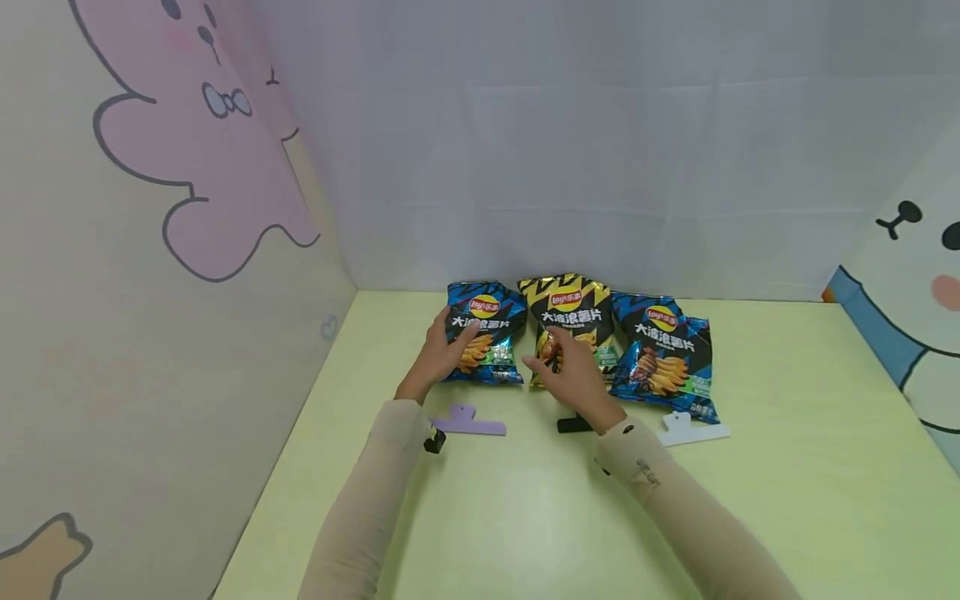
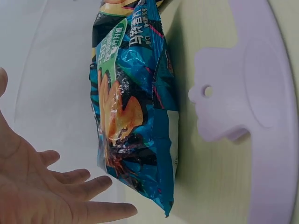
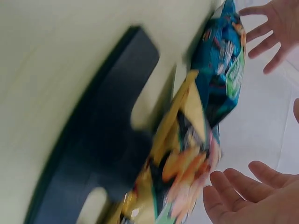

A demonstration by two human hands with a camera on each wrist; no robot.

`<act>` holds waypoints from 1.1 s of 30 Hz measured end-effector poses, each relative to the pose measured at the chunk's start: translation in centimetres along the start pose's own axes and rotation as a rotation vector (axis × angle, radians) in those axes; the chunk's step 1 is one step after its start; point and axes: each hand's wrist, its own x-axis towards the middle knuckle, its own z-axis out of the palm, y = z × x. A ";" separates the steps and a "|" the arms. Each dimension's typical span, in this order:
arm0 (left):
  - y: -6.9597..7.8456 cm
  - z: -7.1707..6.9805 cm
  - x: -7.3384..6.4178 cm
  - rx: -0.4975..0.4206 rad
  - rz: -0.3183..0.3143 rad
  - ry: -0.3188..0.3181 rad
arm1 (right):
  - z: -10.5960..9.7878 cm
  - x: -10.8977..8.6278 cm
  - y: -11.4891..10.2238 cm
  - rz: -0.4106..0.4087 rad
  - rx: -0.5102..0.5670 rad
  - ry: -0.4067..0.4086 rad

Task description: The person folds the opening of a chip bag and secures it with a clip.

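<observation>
Three Lay's chip bags stand in a row at the back of the table: a blue bag (image 1: 501, 333) on the left, a yellow bag (image 1: 566, 319) in the middle, another blue bag (image 1: 667, 358) on the right. My left hand (image 1: 441, 357) is at the left edge of the left bag, thumb over its front in the head view. The left wrist view shows that hand (image 2: 44, 186) with fingers spread beside the bag (image 2: 126, 107). In front of the yellow bag hovers my right hand (image 1: 577, 375), overlapping its lower part. Its fingers (image 3: 229, 186) are loosely extended, holding nothing.
In front of the bags lie three sealing clips: a purple clip (image 1: 472, 426), a black clip (image 1: 573, 425) partly hidden by my right wrist, and a white clip (image 1: 692, 432). A pale curtain (image 1: 600, 183) hangs behind the table; a patterned wall (image 1: 150, 350) borders the left.
</observation>
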 end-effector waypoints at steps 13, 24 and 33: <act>-1.7 0.2 -0.3 -0.047 -0.091 0.025 | 3.0 0.8 -1.0 0.200 0.201 -0.166; -2.0 0.2 -0.1 -0.063 -0.106 0.026 | 4.6 1.5 -1.5 0.289 0.384 -0.200; -2.4 0.3 0.4 -0.107 -0.127 0.026 | 5.4 2.2 -2.0 0.354 0.460 -0.202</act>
